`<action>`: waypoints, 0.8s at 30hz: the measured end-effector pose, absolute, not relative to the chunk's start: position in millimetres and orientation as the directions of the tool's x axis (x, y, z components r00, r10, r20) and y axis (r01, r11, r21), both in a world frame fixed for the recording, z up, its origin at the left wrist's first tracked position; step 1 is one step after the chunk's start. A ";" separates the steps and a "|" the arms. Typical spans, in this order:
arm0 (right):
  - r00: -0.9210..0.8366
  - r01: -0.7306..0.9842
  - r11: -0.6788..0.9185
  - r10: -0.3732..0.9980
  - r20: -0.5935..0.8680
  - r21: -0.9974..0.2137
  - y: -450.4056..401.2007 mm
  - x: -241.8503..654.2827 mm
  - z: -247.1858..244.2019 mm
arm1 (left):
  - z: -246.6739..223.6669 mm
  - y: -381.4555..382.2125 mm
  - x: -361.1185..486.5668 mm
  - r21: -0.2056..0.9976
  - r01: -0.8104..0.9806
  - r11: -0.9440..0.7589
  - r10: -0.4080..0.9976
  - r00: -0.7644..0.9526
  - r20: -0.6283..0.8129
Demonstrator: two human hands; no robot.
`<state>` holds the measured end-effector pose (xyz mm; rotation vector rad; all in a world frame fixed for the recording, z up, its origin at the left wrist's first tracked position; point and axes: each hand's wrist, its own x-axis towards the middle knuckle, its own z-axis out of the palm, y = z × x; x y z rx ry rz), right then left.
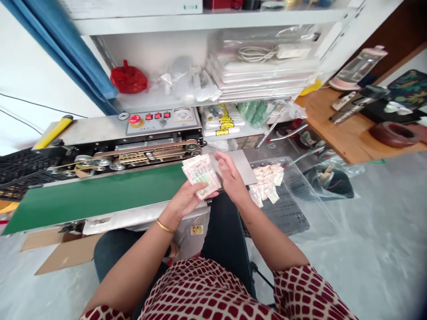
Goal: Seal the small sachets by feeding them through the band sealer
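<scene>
A small stack of flat printed packets, pale with pink edging and some green, is gripped in my left hand, thumb on top. Just right of the stack, my right hand is raised with its fingers stretched out and nothing visible in it. Whether its fingertips touch the packets I cannot tell. Beneath the hands lies the end of a green conveyor belt on a band-sealing machine. A flat grey plate sits behind my right hand. More packets lie heaped in a clear plastic bin on the right.
The machine's control panel has a red stop button. A yellow-handled cutter rests on its housing. Shelves behind hold plastic bags and a red bag. At right stand a wooden table and a lined bin.
</scene>
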<state>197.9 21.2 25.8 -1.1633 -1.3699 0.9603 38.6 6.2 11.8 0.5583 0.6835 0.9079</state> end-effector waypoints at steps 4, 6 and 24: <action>-0.006 0.459 0.348 0.921 0.389 -0.817 5.7 188.8 34.7 | 13.9 3.6 21.4 0.746 -0.516 0.422 0.891 0.386 -0.237; -0.089 0.530 0.376 0.916 0.391 -0.760 -1.4 181.5 37.4 | 14.5 3.0 18.1 0.791 -0.509 0.338 0.923 0.346 -0.171; -0.110 0.154 0.170 0.982 0.154 -0.973 -3.4 154.6 23.9 | 7.9 -11.1 1.0 0.663 -0.661 0.350 0.932 0.315 -0.178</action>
